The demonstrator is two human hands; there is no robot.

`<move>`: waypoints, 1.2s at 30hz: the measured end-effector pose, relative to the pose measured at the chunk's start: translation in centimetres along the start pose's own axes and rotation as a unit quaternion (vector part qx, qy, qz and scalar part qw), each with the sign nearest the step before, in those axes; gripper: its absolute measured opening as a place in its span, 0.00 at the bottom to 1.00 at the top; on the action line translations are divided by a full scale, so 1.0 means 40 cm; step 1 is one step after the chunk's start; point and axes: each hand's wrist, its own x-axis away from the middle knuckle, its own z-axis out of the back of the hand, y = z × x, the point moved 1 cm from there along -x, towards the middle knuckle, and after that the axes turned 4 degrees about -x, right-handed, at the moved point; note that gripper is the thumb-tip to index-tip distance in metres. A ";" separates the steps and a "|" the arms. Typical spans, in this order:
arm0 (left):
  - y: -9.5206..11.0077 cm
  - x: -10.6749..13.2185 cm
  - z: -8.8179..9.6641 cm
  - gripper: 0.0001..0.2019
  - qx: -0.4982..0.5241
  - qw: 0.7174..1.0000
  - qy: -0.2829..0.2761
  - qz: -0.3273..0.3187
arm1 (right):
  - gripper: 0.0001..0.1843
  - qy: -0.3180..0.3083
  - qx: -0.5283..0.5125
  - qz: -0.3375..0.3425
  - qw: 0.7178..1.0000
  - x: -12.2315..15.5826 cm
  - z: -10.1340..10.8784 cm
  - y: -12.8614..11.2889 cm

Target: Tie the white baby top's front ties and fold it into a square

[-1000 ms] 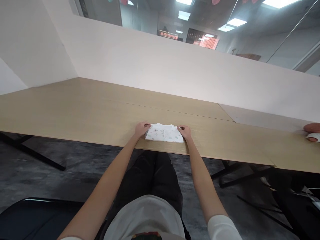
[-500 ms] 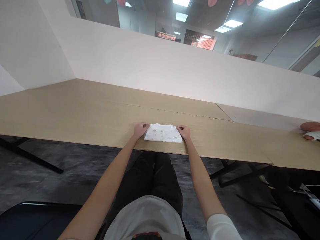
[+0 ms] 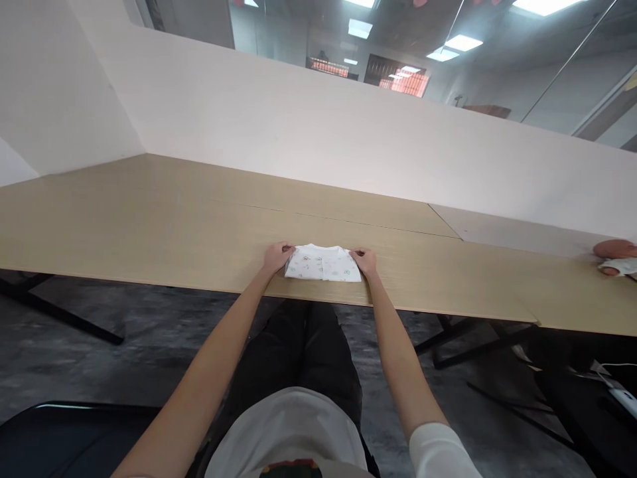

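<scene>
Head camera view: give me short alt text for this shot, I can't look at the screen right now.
The left hand and right hand rest on opposite ends of a folded white garment with a small print, on a light wood table. What looks like a doll lies at the right edge of the view.

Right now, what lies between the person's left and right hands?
In the head view, a folded white garment with a small print lies between them, its ends touching the left hand and the right hand.

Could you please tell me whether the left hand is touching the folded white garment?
Touching: the head view shows the left hand against the folded white garment.
</scene>
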 end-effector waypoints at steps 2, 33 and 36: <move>0.000 0.000 0.000 0.14 -0.001 1.000 0.000 -0.001 | 0.09 0.000 -0.007 0.005 1.000 0.001 0.000 -0.001; 0.419 -0.169 0.445 0.18 -0.036 0.930 0.254 -0.263 | 0.14 0.035 -0.132 0.292 0.946 -0.138 0.460 -0.494; 0.417 -0.171 0.435 0.16 -0.103 0.935 0.239 -0.240 | 0.15 0.045 -0.064 0.256 0.964 -0.148 0.440 -0.502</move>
